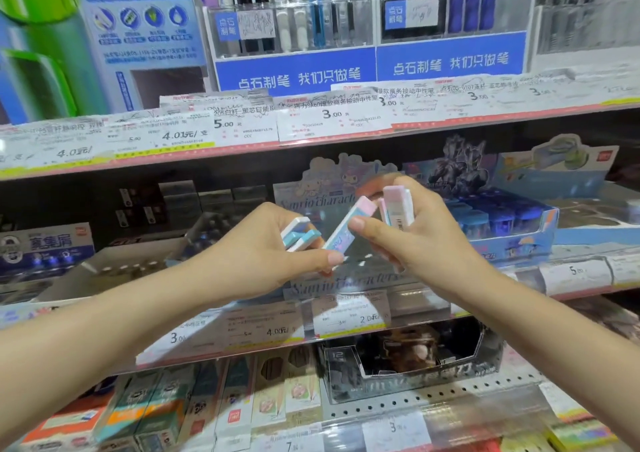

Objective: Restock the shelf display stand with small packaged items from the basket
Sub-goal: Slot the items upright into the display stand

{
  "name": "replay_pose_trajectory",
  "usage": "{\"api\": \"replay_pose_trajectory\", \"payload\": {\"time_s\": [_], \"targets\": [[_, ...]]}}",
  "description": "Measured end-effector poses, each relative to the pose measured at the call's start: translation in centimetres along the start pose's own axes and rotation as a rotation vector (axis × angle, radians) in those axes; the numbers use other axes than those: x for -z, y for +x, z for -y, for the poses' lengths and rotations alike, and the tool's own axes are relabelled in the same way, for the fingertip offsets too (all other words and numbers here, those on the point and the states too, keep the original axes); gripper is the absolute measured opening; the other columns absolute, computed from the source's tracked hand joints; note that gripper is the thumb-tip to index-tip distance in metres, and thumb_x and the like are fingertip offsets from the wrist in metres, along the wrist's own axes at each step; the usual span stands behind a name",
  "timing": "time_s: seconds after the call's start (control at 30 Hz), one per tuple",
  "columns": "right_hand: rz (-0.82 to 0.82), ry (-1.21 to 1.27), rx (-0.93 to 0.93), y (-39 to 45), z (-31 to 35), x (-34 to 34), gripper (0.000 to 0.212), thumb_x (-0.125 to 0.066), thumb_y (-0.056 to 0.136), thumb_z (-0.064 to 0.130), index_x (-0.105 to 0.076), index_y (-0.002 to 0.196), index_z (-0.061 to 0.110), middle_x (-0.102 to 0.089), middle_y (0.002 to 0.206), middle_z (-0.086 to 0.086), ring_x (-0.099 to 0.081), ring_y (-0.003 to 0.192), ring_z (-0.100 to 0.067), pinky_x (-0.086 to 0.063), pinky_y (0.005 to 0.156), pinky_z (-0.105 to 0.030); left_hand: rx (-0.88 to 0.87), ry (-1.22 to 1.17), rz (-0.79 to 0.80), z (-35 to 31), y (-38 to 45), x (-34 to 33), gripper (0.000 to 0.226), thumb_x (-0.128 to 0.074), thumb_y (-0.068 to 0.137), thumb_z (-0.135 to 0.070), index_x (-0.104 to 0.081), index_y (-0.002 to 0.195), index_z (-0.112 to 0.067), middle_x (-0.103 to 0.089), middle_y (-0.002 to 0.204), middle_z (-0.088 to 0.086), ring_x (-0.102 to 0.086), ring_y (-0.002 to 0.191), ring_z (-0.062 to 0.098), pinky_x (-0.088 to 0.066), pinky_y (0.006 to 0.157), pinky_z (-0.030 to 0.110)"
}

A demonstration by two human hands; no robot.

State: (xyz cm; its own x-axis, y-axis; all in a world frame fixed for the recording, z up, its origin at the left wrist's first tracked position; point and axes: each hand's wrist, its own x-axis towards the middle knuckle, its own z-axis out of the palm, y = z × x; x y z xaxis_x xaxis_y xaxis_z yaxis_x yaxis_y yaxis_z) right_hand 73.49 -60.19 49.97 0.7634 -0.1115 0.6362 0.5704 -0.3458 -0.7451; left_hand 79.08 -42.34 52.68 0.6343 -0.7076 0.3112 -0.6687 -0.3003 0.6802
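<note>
Stationery shelves fill the view, tier above tier, each front edge lined with white price tags [242,122] on pink and yellow strips. On the top tier stand clear pen racks with blue printed panels [294,72]. On the middle tier, straight ahead, sits a pale cardboard display stand printed with cartoon characters [332,181], its backboard rising behind the hands and its lettered front lip [346,283] showing below them. To its right is a blue cardboard box of dark blue small items [498,216]; to its left, dark packs and a blue-and-white carton [45,247]. Both hands are raised in front of the cartoon stand. The left hand [263,261] has its grip curled round a couple of small white-and-teal packaged erasers [299,233], and its thumb and fingertips also touch the lower end of a slim pink-and-blue packaged eraser [349,226], which slants up to the right between the two hands. The right hand [415,240] has its grip closed on a small bunch of pink-and-white packaged erasers [398,206] held upright, a barcode facing the camera, while its thumb presses the side of the slanted eraser. Lower down, the bottom tier carries upright boxed packs [194,403] and a dark open-fronted carton [408,361].
</note>
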Motion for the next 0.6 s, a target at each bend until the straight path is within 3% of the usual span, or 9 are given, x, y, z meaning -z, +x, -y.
{"api": "replay_pose_trajectory", "payload": {"time_s": [0.1, 0.17, 0.23, 0.27, 0.33, 0.4, 0.47, 0.53, 0.6], "targets": [[-0.017, -0.130, 0.065, 1.1, -0.5, 1.1, 0.015, -0.069, 0.079, 0.010, -0.056, 0.080, 0.019, -0.054, 0.052, 0.020, -0.047, 0.046, 0.000, -0.033, 0.047, -0.010, -0.172, 0.313, -0.145, 0.8, 0.0, 0.7, 0.019, -0.066, 0.083, -0.032, -0.075, 0.076, -0.017, -0.069, 0.060, 0.000, -0.056, 0.051, 0.007, -0.044, 0.050, 0.018], [-0.028, -0.216, 0.087, 1.8, -0.7, 1.8, 0.009, -0.066, 0.078, 0.018, -0.059, 0.078, 0.014, -0.051, 0.054, 0.014, -0.043, 0.047, -0.003, -0.033, 0.049, -0.017, -0.296, 0.532, -0.190, 1.4, -0.1, 1.7, 0.020, -0.057, 0.084, -0.028, -0.072, 0.094, -0.020, -0.073, 0.083, -0.003, -0.065, 0.074, 0.011, -0.053, 0.067, 0.032], [-0.030, -0.311, 0.124, 2.5, -0.7, 2.2, 0.010, -0.060, 0.078, 0.021, -0.060, 0.086, 0.014, -0.056, 0.064, 0.006, -0.048, 0.054, -0.008, -0.036, 0.053, -0.023, -0.289, 0.723, -0.144, 1.6, -0.2, 2.2, 0.038, -0.052, 0.082, -0.017, -0.062, 0.117, -0.024, -0.071, 0.101, 0.001, -0.065, 0.085, 0.021, -0.053, 0.073, 0.038], [-0.027, -0.364, 0.141, 2.9, -0.7, 2.3, 0.012, -0.060, 0.079, 0.020, -0.060, 0.090, 0.017, -0.060, 0.073, 0.005, -0.053, 0.064, -0.010, -0.040, 0.060, -0.022, -0.250, 0.788, -0.113, 1.7, -0.2, 2.2, 0.047, -0.052, 0.082, -0.013, -0.054, 0.126, -0.029, -0.070, 0.103, 0.002, -0.062, 0.079, 0.020, -0.052, 0.072, 0.037], [-0.007, -0.440, 0.144, 3.4, -1.1, 2.1, 0.016, -0.063, 0.082, 0.015, -0.059, 0.097, 0.019, -0.062, 0.086, 0.007, -0.055, 0.085, -0.009, -0.039, 0.070, -0.009, -0.166, 0.836, -0.039, 1.5, -0.3, 2.0, 0.060, -0.052, 0.083, -0.011, -0.042, 0.135, -0.038, -0.069, 0.094, -0.003, -0.050, 0.062, 0.007, -0.046, 0.064, 0.030], [0.005, -0.493, 0.126, 3.9, -1.9, 1.8, 0.018, -0.064, 0.083, 0.013, -0.059, 0.100, 0.018, -0.063, 0.093, 0.001, -0.056, 0.091, -0.013, -0.039, 0.072, -0.007, -0.130, 0.841, 0.020, 1.3, -0.3, 1.8, 0.062, -0.051, 0.083, -0.011, -0.039, 0.137, -0.038, -0.058, 0.068, -0.016, -0.050, 0.058, -0.008, -0.034, 0.052, 0.018], [-0.008, -0.556, 0.141, 4.3, -2.5, 1.5, 0.020, -0.064, 0.082, 0.015, -0.058, 0.101, 0.018, -0.065, 0.100, -0.006, -0.058, 0.094, -0.021, -0.044, 0.079, -0.024, -0.112, 0.812, 0.042, 1.3, -0.3, 1.7, 0.062, -0.050, 0.083, -0.008, -0.041, 0.137, -0.036, -0.044, 0.049, -0.019, -0.043, 0.057, -0.025, -0.027, 0.046, 0.010], [-0.009, -0.587, 0.151, 4.6, -2.7, 1.4, 0.022, -0.065, 0.082, 0.017, -0.057, 0.103, 0.019, -0.065, 0.102, -0.010, -0.058, 0.094, -0.028, -0.048, 0.081, -0.037, -0.096, 0.759, 0.066, 1.3, -0.2, 1.9, 0.062, -0.050, 0.082, -0.004, -0.043, 0.136, -0.034, -0.050, 0.041, -0.019, -0.042, 0.050, -0.024, -0.033, 0.045, 0.008], [0.016, -0.591, 0.162, 5.0, -2.7, 1.1, 0.023, -0.065, 0.082, 0.016, -0.057, 0.103, 0.020, -0.064, 0.102, -0.012, -0.057, 0.094, -0.032, -0.048, 0.082, -0.040, -0.083, 0.721, 0.092, 1.1, -0.1, 2.0, 0.062, -0.051, 0.081, -0.002, -0.045, 0.135, -0.033, -0.051, 0.041, -0.024, -0.044, 0.046, -0.018, -0.034, 0.047, 0.005]]}}
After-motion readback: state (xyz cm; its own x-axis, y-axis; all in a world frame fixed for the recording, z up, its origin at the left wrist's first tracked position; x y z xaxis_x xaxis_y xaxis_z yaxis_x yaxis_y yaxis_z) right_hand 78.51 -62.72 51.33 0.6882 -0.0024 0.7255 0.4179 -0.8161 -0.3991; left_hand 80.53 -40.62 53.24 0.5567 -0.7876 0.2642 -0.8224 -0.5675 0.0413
